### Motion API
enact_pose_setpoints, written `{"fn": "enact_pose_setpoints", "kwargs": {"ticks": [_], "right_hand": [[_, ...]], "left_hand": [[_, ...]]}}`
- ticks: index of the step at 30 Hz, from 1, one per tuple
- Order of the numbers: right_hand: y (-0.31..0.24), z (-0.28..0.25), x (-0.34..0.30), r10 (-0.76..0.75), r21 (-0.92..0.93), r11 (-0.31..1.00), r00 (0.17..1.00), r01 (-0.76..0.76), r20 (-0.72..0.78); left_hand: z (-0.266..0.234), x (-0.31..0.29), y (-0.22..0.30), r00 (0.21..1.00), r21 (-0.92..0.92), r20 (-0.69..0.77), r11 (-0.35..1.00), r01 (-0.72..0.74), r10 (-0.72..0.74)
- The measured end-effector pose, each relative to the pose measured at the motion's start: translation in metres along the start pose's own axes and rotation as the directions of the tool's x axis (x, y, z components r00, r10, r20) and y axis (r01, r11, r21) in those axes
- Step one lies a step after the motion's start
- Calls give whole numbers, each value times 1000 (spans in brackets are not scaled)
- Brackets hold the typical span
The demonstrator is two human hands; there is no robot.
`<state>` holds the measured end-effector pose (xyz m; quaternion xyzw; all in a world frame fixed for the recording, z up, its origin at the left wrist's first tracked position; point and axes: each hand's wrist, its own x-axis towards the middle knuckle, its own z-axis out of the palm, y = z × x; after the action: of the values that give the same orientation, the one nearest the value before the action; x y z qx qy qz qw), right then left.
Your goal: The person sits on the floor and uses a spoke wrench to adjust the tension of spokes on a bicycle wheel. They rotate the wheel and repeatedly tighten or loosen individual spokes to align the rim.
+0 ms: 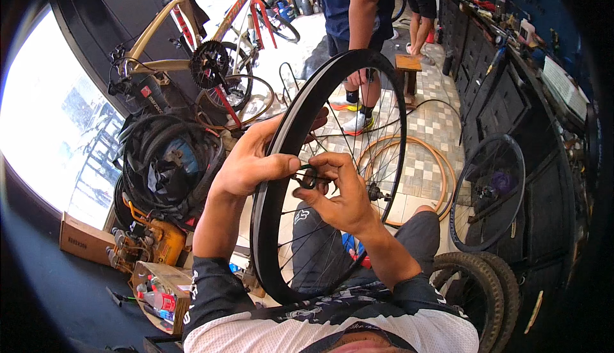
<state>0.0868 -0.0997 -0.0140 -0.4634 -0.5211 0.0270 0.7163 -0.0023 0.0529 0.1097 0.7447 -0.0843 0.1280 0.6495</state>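
Note:
A black deep-rimmed bicycle wheel (269, 241) stands upright and tilted in front of me, over my lap. My left hand (251, 164) is closed round the left side of its rim, thumb on the near face and fingers behind. My right hand (343, 198) reaches through the spokes and pinches a small round black tool (309, 177) that looks like a spoke wrench. The tool is at the inner edge of the rim, close to my left thumb. Thin dark spokes run to the hub (373, 190), to the right of my right hand. My fingers partly cover the tool.
A person in dark clothes (358, 7) stands just beyond the wheel. Bicycle frames (157, 65) and a heap of black tyres (157, 161) are at left, above a cardboard box (160, 276). Another wheel (455, 219) leans on dark cabinets (499, 107) at right, near knobbly tyres (473, 279).

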Motion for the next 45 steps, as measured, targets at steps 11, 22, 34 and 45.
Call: {"fn": "enact_pose_setpoints", "kwargs": {"ticks": [11, 22, 34, 45], "right_hand": [[0, -13, 6, 141, 73, 987, 990, -142, 23], [1, -15, -1, 218, 275, 940, 975, -203, -26], [23, -22, 13, 166, 49, 986, 941, -159, -294], [60, -57, 44, 171, 157, 980, 917, -121, -361]], "left_hand": [[1, 1, 0, 1000, -6, 17, 1000, 14, -14], [5, 4, 0, 999, 40, 33, 999, 29, -30], [47, -105, -52, 995, -97, -65, 993, 70, -76], [95, -105, -73, 978, -118, -208, 992, -51, 26]]}}
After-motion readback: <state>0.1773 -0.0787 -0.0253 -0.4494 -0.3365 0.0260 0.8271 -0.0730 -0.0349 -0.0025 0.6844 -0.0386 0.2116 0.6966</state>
